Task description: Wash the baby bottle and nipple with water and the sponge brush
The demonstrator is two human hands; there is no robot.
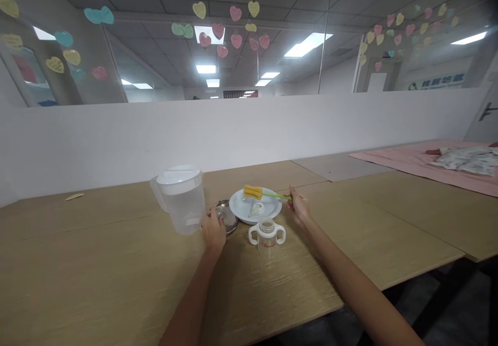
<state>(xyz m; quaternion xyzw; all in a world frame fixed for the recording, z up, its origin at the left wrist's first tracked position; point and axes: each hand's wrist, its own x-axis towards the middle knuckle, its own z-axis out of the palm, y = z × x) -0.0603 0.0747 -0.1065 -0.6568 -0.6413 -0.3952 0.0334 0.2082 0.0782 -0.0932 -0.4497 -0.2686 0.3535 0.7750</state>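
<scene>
"Two hands in the head view: how do they stand?"

"Well apart. The right hand (299, 208) is clamped on the green handle (274, 195) of a yellow sponge bottle brush (254, 193); its sponge lies across the far part of the white plate (238, 206). The left hand (213, 229) is at the round metal dish (233, 222); I can't tell whether it grips the rim or only rests there."

"And the two-handled bottle (267, 240)?"

"Upright on the bench (136, 284), near side of the plate, uncapped, in neither hand. The lidded pitcher (184, 206) is just beside the left hand."

"How would you handle the brush well?"

"I'd keep the sponge over the plate, so any drips land there, and lift it clear of the small white part (258, 209) in it. A grip nearer the sponge should steer better."
</scene>
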